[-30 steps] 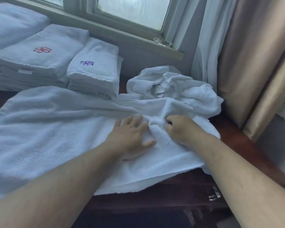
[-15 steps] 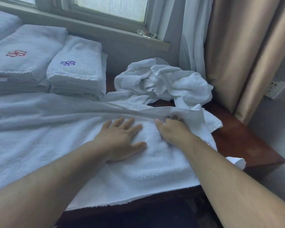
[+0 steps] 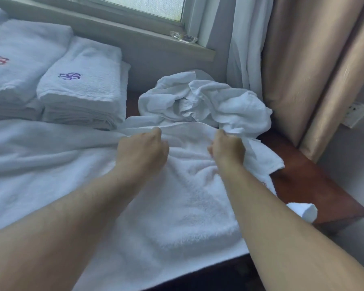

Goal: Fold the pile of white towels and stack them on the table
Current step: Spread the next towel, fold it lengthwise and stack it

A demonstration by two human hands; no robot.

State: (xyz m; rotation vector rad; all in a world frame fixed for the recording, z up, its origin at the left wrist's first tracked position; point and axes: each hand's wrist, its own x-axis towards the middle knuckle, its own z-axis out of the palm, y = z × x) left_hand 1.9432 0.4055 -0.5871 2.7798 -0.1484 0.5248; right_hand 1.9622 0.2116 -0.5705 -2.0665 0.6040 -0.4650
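**A:** Head view is the only one, yes? Tell me what your hands do in it.

**B:** My left hand (image 3: pixel 142 147) and my right hand (image 3: pixel 227 147) are both on the far edge of the big towel (image 3: pixel 177 206), which lies spread over the table (image 3: pixel 315 185) and hangs over its near edge. The fingers of both hands are curled and they pinch the hem, with a short piece of edge between them. My fingertips I cannot see; they are hidden behind the knuckles.

**A:** And the other towels?

**B:** The crumpled pile (image 3: pixel 208 97) sits just behind my hands, touching the spread towel, below the window sill (image 3: pixel 135 36). To the left stand two folded stacks: one with a purple mark (image 3: pixel 82 85), one with a red mark (image 3: pixel 19 59). A curtain (image 3: pixel 313 66) hangs at the right.

**A:** Which step is this, you think?

**B:** I judge it is the start of the first fold. The towel is not flat yet; it has wrinkles near my wrists.

**A:** What does the next move need?

**B:** Probably to move my hands apart along the hem, then bring the edge toward me evenly, without dragging the pile.
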